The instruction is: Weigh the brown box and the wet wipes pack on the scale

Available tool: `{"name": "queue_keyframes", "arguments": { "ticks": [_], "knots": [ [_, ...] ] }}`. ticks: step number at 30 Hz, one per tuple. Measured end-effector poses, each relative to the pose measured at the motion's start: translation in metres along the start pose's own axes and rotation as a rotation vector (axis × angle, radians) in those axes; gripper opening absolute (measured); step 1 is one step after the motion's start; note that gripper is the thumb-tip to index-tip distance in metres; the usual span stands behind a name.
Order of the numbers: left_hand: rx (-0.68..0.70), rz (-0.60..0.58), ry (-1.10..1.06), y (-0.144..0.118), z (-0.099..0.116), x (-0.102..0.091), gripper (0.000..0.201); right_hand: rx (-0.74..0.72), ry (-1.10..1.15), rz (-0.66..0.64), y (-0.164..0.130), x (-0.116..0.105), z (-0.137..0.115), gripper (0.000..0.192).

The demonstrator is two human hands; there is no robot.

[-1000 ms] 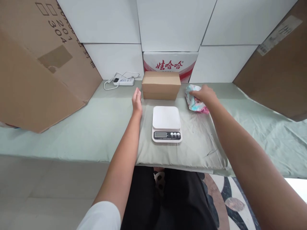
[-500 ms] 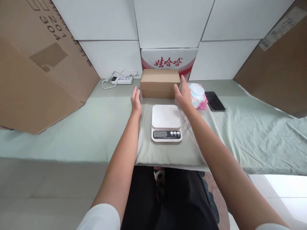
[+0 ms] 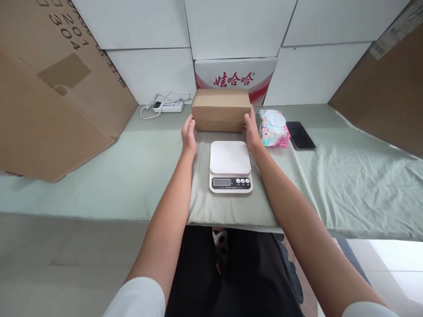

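A small brown cardboard box point(image 3: 220, 119) sits at the back of the cloth-covered table, gripped between my two hands. My left hand point(image 3: 189, 133) is pressed on its left side near the front corner, thumb up. On the opposite side, my right hand point(image 3: 251, 130) holds the right end, its fingers running back along that face. Whether the box is off the cloth I cannot tell. Between my forearms lies a white kitchen scale point(image 3: 230, 158), its display blank.
Right of the box are a pack of wipes point(image 3: 272, 128) and a black phone point(image 3: 300, 135). A white power strip point(image 3: 168, 106) with its cord lies to the left. Large cardboard panels point(image 3: 66, 114) flank the table, and a printed white carton point(image 3: 235, 72) stands behind the box.
My right hand has moved in from the wipes against the box's right side. My left hand has closed in on the left side. The box looks slightly shifted or turned.
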State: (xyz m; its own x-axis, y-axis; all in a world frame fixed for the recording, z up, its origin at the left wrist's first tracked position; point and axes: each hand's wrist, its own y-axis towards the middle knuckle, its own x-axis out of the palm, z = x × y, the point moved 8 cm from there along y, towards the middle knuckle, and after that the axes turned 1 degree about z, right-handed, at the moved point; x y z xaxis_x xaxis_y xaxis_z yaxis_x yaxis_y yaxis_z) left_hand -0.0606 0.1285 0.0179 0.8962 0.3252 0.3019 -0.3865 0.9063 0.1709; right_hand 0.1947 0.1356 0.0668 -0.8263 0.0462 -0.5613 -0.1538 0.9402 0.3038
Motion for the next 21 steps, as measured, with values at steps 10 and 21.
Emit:
{"name": "queue_keyframes", "arguments": {
  "ticks": [10, 21],
  "knots": [
    [0.203, -0.078, 0.052, -0.115, 0.095, -0.008, 0.073, -0.11, -0.199, 0.088, -0.102, -0.07, -0.059, 0.094],
    [0.12, -0.14, 0.129, -0.2, 0.067, -0.036, 0.081, -0.113, -0.094, 0.204, -0.174, -0.068, -0.008, 0.089]
  ]
}}
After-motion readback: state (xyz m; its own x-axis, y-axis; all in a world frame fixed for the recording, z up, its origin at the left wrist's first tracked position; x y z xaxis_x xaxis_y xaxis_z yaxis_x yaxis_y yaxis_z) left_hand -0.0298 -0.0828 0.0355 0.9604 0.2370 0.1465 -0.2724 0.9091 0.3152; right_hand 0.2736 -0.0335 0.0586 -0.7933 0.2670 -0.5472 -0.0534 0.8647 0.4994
